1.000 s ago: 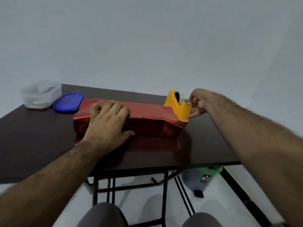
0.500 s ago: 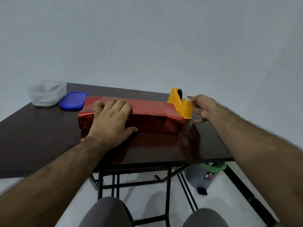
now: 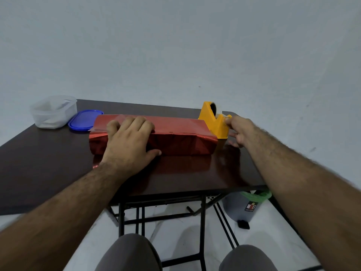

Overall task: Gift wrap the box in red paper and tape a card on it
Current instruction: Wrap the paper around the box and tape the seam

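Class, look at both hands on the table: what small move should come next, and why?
Probably the right hand, pinching at the cutter end of the yellow tape dispenser, should pull a strip of tape free, since the left hand presses flat on the red wrapped box, holding its folded paper closed.

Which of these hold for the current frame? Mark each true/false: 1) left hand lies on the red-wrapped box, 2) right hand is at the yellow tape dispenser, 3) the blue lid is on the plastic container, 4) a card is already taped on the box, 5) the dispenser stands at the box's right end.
1) The left hand lies on the red-wrapped box: true.
2) The right hand is at the yellow tape dispenser: true; its fingertips are at the cutter end.
3) The blue lid is on the plastic container: false; it lies flat on the table beside the container.
4) A card is taped on the box: false; no card shows.
5) The dispenser stands at the box's right end: true.
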{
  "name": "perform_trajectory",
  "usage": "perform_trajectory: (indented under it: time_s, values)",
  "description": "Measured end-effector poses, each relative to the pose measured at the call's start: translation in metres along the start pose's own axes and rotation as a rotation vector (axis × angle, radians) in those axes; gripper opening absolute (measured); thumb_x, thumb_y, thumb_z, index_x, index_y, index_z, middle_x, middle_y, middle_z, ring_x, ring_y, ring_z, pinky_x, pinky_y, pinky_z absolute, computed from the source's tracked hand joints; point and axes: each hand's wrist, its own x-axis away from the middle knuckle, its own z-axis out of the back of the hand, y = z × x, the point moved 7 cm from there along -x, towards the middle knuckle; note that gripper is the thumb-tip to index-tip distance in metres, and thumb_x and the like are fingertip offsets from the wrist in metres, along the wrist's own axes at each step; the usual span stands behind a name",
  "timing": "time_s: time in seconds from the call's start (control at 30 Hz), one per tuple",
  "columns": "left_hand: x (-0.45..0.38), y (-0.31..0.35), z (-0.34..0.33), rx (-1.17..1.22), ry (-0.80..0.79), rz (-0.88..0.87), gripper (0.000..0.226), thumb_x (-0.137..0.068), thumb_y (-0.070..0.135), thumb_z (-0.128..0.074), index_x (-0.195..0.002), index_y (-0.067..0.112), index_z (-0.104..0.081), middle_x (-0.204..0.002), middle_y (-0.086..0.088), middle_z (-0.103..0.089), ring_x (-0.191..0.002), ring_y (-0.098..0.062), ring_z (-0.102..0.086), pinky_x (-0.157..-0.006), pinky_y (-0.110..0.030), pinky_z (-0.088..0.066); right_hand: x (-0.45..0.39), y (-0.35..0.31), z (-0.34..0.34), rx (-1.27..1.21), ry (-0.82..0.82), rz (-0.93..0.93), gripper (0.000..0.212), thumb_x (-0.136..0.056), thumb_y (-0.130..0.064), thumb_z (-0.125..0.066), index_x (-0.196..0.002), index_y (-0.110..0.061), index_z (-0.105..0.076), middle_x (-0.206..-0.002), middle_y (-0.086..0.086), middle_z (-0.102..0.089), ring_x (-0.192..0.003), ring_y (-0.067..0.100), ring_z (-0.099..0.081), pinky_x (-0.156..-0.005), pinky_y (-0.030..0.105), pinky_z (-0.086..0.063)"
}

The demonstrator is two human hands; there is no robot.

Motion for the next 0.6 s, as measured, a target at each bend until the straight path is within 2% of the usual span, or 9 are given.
perform_trajectory:
  time_s: [0.07, 0.1, 0.17, 0.23, 0.3, 0.4, 0.5, 0.6]
  values:
    - [0.000, 0.000, 0.000, -0.008, 0.000, 0.002, 0.065, -0.077, 0.061, -0.084, -0.126, 0.026, -0.059, -0.132, 0.003, -0.060, -0.129, -0.025, -0.051, -0.109, -0.053, -0.028, -0.011, 0.012, 0.002, 0.053, 0.012, -0.003, 0.015, -0.095, -0.004, -0.064, -0.104, -0.015, -0.070, -0.097, 0.002, -0.071, -0.074, 0.014, -0.066, -0.040, 0.024, -0.048]
    - [0.000, 0.000, 0.000, -0.010, -0.003, 0.002, 0.065, -0.077, 0.061, -0.084, -0.127, 0.026, -0.059, -0.133, 0.003, -0.060, -0.129, -0.025, -0.051, -0.110, -0.053, -0.028, -0.018, 0.018, 0.006, 0.068, 0.033, 0.010, 0.014, -0.094, 0.001, -0.065, -0.102, -0.010, -0.070, -0.100, 0.008, -0.070, -0.073, 0.014, -0.064, -0.037, 0.022, -0.049]
    - [0.000, 0.001, 0.000, -0.002, -0.004, 0.001, 0.065, -0.077, 0.061, -0.084, -0.127, 0.026, -0.059, -0.133, 0.003, -0.060, -0.129, -0.025, -0.050, -0.110, -0.053, -0.028, -0.026, 0.026, 0.021, -0.015, 0.053, 0.023, 0.011, -0.094, 0.001, -0.068, -0.101, -0.008, -0.069, -0.106, 0.009, -0.068, -0.079, 0.014, -0.062, -0.043, 0.023, -0.055]
    - [-0.001, 0.000, 0.000, 0.000, -0.003, 0.003, 0.065, -0.077, 0.061, -0.084, -0.126, 0.026, -0.059, -0.132, 0.003, -0.059, -0.129, -0.025, -0.050, -0.110, -0.053, -0.028, -0.016, 0.027, 0.026, -0.115, 0.001, 0.019, 0.014, -0.094, -0.006, -0.073, -0.107, -0.011, -0.069, -0.113, 0.005, -0.066, -0.093, 0.014, -0.061, -0.055, 0.028, -0.061]
    - [-0.001, 0.001, 0.000, -0.007, -0.008, 0.004, 0.065, -0.078, 0.061, -0.083, -0.127, 0.027, -0.058, -0.132, 0.004, -0.059, -0.129, -0.024, -0.049, -0.110, -0.053, -0.028, -0.005, 0.017, 0.029, -0.116, -0.035, 0.084, 0.020, -0.092, -0.016, -0.080, -0.109, -0.013, -0.070, -0.114, 0.003, -0.063, -0.102, 0.016, -0.059, -0.066, 0.033, -0.058]
    - [-0.001, 0.001, 0.001, -0.002, -0.010, 0.006, 0.065, -0.079, 0.062, -0.082, -0.128, 0.027, -0.057, -0.133, 0.004, -0.058, -0.130, -0.023, -0.048, -0.111, -0.052, -0.027, 0.014, -0.007, 0.021, -0.085, -0.077, 0.235, 0.023, -0.093, -0.023, -0.078, -0.114, -0.013, -0.073, -0.111, -0.001, -0.067, -0.098, 0.015, -0.058, -0.068, 0.034, -0.049]
    - [0.000, 0.001, 0.002, -0.008, -0.017, 0.001, 0.065, -0.079, 0.063, -0.080, -0.129, 0.028, -0.057, -0.134, 0.005, -0.058, -0.131, -0.023, -0.048, -0.113, -0.052, -0.026, 0.041, -0.031, -0.003, -0.036, -0.198, 0.334, 0.013, -0.095, -0.025, -0.075, -0.105, -0.016, -0.076, -0.105, 0.001, -0.068, -0.097, 0.017, -0.058, -0.069, 0.035, -0.045]
    - [0.001, 0.001, 0.001, -0.011, -0.026, -0.002, 0.065, -0.080, 0.064, -0.079, -0.131, 0.029, -0.057, -0.134, 0.007, -0.057, -0.133, -0.022, -0.047, -0.115, -0.051, -0.026, 0.076, -0.053, -0.033, 0.162, -0.362, 0.475, 0.006, -0.098, -0.023, -0.072, -0.092, -0.022, -0.072, -0.089, -0.010, -0.073, -0.089, 0.012, -0.059, -0.066, 0.030, -0.043]
